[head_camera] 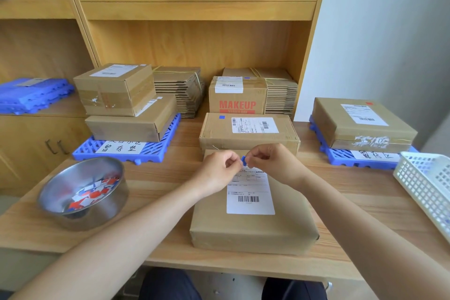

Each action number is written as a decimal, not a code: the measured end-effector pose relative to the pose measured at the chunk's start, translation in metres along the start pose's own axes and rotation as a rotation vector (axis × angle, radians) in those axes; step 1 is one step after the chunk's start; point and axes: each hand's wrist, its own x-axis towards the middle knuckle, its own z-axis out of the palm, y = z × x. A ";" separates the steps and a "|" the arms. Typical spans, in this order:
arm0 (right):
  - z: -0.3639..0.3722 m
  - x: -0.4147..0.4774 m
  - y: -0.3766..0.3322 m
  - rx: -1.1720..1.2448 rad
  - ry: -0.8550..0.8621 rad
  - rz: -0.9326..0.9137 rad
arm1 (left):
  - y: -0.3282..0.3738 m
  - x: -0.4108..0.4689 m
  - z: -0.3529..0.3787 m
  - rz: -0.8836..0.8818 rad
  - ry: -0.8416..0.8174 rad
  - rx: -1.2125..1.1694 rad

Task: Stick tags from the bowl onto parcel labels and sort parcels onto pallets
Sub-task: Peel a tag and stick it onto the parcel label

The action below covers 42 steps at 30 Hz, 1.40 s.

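Both hands meet over the far end of the near parcel, a flat, smooth brown box on the pale wood-grain table. The left hand and right hand each pinch one small blue tag between thumb and forefinger, with the other fingers curled. The tag is held over the far edge of the parcel's white rectangular label, which bears a barcode; whether the two touch I cannot tell.

Near left stands a round, shiny steel bowl holding loose red, blue and white slips. The left pallet, a blue plastic lattice, bears two stacked cardboard boxes. The right pallet, of the same make, bears one flat taped carton. A white perforated basket sits at the right edge.
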 end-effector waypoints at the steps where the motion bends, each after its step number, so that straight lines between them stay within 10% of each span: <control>1: 0.000 0.001 -0.001 0.002 -0.007 0.004 | 0.000 0.000 -0.001 0.002 -0.008 -0.003; 42: 0.022 0.011 -0.014 0.091 -0.104 0.026 | -0.014 -0.006 -0.017 -0.047 0.093 -0.265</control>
